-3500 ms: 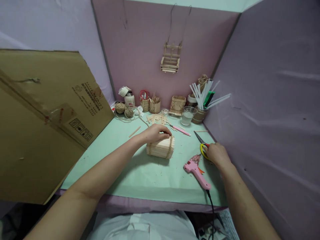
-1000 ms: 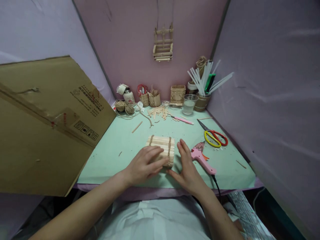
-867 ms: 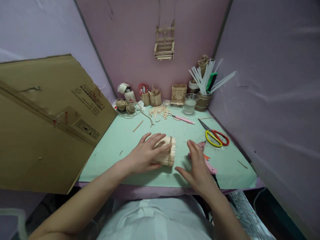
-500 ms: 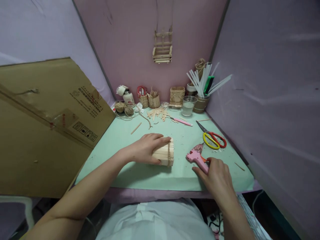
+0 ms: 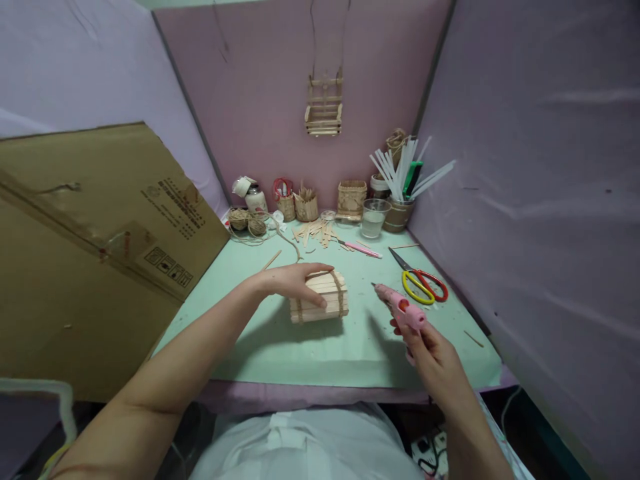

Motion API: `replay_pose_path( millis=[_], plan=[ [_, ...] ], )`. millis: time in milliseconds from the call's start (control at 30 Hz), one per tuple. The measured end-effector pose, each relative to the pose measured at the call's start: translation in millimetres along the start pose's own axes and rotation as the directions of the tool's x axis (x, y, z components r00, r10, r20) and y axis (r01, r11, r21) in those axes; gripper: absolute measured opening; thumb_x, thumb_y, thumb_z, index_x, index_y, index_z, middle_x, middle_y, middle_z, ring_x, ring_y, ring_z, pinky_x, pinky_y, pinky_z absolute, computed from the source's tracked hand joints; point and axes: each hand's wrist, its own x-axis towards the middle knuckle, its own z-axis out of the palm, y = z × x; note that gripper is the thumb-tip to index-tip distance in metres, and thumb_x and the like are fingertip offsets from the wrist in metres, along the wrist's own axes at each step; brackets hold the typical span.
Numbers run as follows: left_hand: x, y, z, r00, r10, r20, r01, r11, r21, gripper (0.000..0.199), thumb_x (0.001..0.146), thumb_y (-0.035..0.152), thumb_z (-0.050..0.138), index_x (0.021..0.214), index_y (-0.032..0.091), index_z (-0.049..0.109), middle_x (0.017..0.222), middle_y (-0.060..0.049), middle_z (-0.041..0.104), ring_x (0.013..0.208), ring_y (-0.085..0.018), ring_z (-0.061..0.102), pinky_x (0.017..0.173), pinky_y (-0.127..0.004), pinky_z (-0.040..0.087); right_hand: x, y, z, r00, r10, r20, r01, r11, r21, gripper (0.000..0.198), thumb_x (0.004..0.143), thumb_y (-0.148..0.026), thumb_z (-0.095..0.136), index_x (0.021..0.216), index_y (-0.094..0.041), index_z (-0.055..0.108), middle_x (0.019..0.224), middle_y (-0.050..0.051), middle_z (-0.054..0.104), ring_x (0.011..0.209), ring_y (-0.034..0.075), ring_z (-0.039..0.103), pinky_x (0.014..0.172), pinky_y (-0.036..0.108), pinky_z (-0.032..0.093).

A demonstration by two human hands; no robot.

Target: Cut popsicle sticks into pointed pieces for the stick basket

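Observation:
My left hand point(image 5: 300, 283) is wrapped over a barrel-shaped piece of pale wooden sticks point(image 5: 327, 308). Twine bands circle this piece near both ends, and part of its top is hidden under my fingers. In my right hand point(image 5: 425, 347) is a pink glue gun point(image 5: 403, 307), held above the table with its nozzle pointing up and left toward the wooden piece. The two are apart. Behind the glue gun lie scissors point(image 5: 423, 283) with one yellow and one red handle.
A pink craft knife point(image 5: 363, 250) lies near scattered wooden sticks point(image 5: 315, 232). At the back are twine balls point(image 5: 239, 219), a glass of water point(image 5: 374, 219) and a pot of white glue sticks point(image 5: 399, 215). A large cardboard sheet point(image 5: 100, 267) leans at left.
My right hand has picked up the glue gun from the table and turned its nozzle leftward. My left hand has shifted slightly on the wooden piece, which now shows both twine bands.

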Motion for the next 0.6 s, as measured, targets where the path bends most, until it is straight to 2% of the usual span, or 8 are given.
replay_pose_path(
  millis=[67, 167, 267, 467, 600],
  plan=[
    [2, -1, 1, 0.999, 0.035, -0.036, -0.035, 0.999, -0.001, 0.087, 0.069, 0.058, 0.067, 0.144, 0.03, 0.031, 0.146, -0.006, 0.042, 0.127, -0.027, 0.045, 0.099, -0.034, 0.039, -8, -9, -1, 0.995, 0.077, 0.071, -0.091, 0.972, 0.218, 0.051, 0.086, -0.06, 0.045, 0.103, -0.016, 0.064, 0.091, 0.011, 0.071, 0.072, 0.021, 0.061, 0.054, 0.027, 0.048],
    [2, 3, 3, 0.985, 0.128, -0.112, -0.128, 0.992, 0.006, 0.083, 0.069, 0.052, 0.07, 0.141, 0.029, 0.036, 0.142, -0.007, 0.045, 0.127, -0.027, 0.044, 0.101, -0.035, 0.037, -15, -21, 3, 0.988, 0.083, 0.129, -0.121, 0.939, 0.322, 0.052, 0.082, -0.063, 0.049, 0.099, -0.017, 0.067, 0.092, 0.011, 0.071, 0.07, 0.021, 0.061, 0.052, 0.027, 0.047],
    [2, 7, 4, 0.97, 0.2, -0.137, -0.202, 0.979, 0.0, 0.075, 0.071, 0.048, 0.071, 0.137, 0.027, 0.043, 0.139, -0.007, 0.048, 0.126, -0.026, 0.045, 0.102, -0.036, 0.036, -16, -28, 10, 0.986, 0.074, 0.15, -0.123, 0.928, 0.352, 0.053, 0.082, -0.063, 0.05, 0.102, -0.017, 0.067, 0.091, 0.011, 0.07, 0.064, 0.018, 0.058, 0.049, 0.025, 0.045],
    [2, 8, 3, 0.976, 0.183, -0.119, -0.188, 0.982, -0.034, 0.073, 0.071, 0.047, 0.07, 0.136, 0.026, 0.044, 0.141, -0.006, 0.047, 0.126, -0.026, 0.045, 0.102, -0.035, 0.036, -9, -31, 19, 0.989, 0.035, 0.147, -0.088, 0.924, 0.373, 0.055, 0.083, -0.063, 0.049, 0.106, -0.015, 0.066, 0.087, 0.01, 0.069, 0.054, 0.014, 0.05, 0.045, 0.024, 0.041],
    [2, 8, 3, 0.978, 0.179, -0.112, -0.183, 0.983, -0.032, 0.074, 0.071, 0.044, 0.071, 0.136, 0.023, 0.044, 0.141, -0.007, 0.047, 0.128, -0.025, 0.044, 0.104, -0.034, 0.035, -4, -35, 22, 0.993, 0.023, 0.116, -0.063, 0.933, 0.355, 0.055, 0.083, -0.062, 0.049, 0.106, -0.015, 0.067, 0.088, 0.011, 0.07, 0.06, 0.016, 0.054, 0.047, 0.025, 0.043]
  ],
)
